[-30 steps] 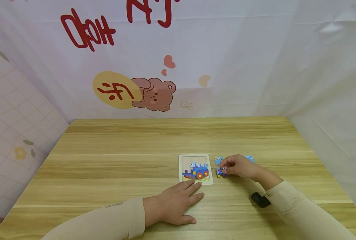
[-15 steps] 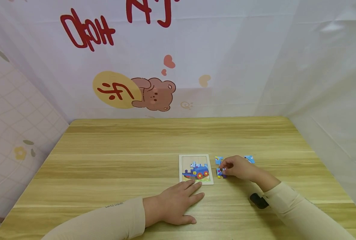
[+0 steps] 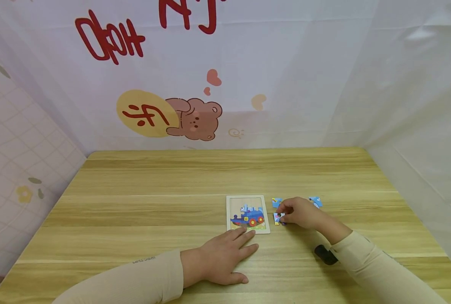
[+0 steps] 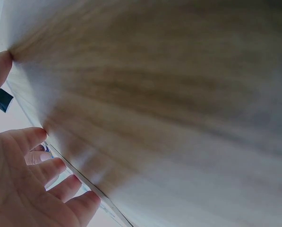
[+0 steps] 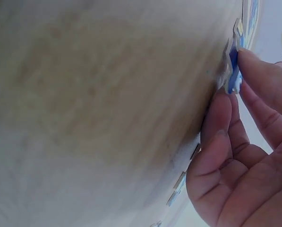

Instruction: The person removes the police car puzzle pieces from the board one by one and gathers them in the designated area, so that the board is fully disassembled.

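Observation:
A flat jigsaw board (image 3: 247, 201) with a pale frame lies on the table in the head view, its lower part filled with a blue train picture (image 3: 248, 217). My left hand (image 3: 223, 255) lies with its fingers spread, and some fingertips rest on the frame's near edge. To the right of the board, my right hand (image 3: 303, 214) pinches a small blue puzzle piece (image 5: 234, 66) between thumb and fingers. That piece looks tilted off the table in the right wrist view, and the fingers hide part of it.
Another light-blue puzzle piece (image 3: 276, 202) lies just beyond the right fingertips. More sky-blue pieces (image 3: 315, 201) lie behind the right hand, partly covered by it. A black device (image 3: 326, 255) sits under the right wrist. Printed cloth hangs behind the wooden table (image 3: 153, 202).
The left hand keeps its place on the frame. My right hand has shifted very slightly left, and the piece in its fingers now shows a lighter, tilted face.

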The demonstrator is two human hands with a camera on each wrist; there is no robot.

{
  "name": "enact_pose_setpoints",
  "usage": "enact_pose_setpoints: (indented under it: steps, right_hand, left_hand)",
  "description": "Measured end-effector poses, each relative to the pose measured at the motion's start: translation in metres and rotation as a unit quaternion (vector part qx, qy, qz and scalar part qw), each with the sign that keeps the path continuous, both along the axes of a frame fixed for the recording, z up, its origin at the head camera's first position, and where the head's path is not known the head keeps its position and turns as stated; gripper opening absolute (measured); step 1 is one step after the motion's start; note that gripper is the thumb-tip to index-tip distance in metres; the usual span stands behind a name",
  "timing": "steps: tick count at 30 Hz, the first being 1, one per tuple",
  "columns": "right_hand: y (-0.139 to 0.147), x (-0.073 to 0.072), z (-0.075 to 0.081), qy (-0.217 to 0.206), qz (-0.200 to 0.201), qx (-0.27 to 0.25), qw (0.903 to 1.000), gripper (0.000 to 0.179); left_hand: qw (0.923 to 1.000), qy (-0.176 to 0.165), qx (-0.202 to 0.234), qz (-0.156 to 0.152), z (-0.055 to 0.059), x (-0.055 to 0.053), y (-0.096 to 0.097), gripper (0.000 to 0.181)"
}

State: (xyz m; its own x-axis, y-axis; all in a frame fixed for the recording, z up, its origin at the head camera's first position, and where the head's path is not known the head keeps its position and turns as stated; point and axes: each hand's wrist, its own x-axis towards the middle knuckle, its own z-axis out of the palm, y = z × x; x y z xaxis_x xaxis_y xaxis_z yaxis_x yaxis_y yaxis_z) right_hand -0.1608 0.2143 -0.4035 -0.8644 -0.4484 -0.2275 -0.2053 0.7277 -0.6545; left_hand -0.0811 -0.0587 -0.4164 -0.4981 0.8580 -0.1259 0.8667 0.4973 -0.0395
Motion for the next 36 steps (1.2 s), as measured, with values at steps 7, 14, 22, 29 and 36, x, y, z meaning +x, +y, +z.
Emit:
enact_pose_setpoints:
  steps: [7,14,22,29,36]
  right_hand:
    - [-0.002,0.001,0.0,0.002,-0.002,0.013,0.9999,0.006]
    - [-0.002,0.0,-0.001,0.008,-0.001,0.017,0.9998,0.008]
    - [-0.002,0.0,0.0,0.017,0.005,0.018,0.9997,0.008]
    - [-0.004,-0.004,0.005,0.036,-0.007,0.014,0.9992,0.011]
    - [-0.019,-0.007,0.006,0.049,-0.015,0.0,0.9987,0.02]
  left_hand:
    - [1.0,0.003,-0.003,-0.003,0.0,0.0,0.0,0.072]
    - [1.0,0.006,-0.002,-0.005,0.0,0.0,0.0,0.071]
    - [1.0,0.002,-0.002,-0.005,0.001,0.0,0.001,0.071]
    - [1.0,0.001,-0.006,-0.004,0.001,0.0,0.001,0.072]
    - [0.9999,-0.007,-0.01,-0.004,0.002,-0.001,0.001,0.072]
